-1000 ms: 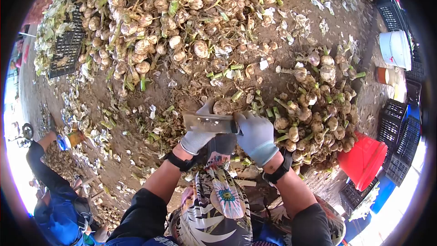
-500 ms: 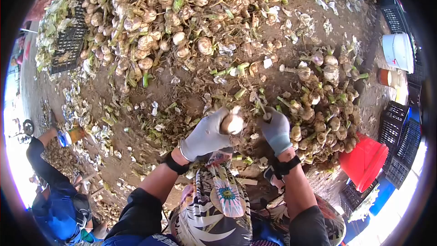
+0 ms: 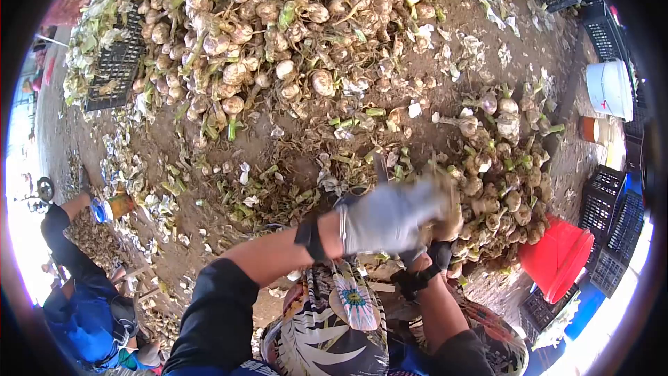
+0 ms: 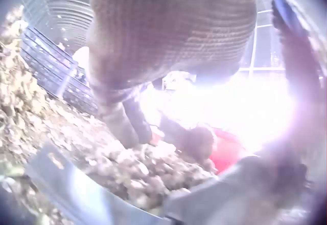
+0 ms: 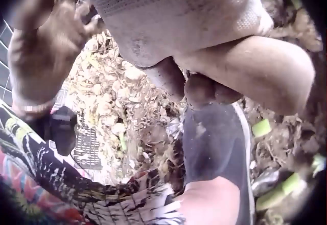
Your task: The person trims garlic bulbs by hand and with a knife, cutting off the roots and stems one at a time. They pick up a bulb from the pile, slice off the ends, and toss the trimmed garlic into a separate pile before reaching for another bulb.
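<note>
Toward right edge of ground (image 3: 261, 150), left hand (image 3: 390, 219) blurred beside garlic heap (image 3: 513, 200), grip unclear; right hand (image 5: 173, 25) grips knife (image 4: 92, 192). Some stems (image 3: 376, 112) cut; far pile (image 3: 233, 72) apparently left.

A pile of bulbs (image 3: 271, 49) lies on the ground (image 3: 518, 45) ahead; a second bulb pile (image 3: 504, 188) at right, beside a bucket (image 3: 557, 257), crates (image 3: 612, 205) beyond; another person (image 3: 80, 324) at left.
</note>
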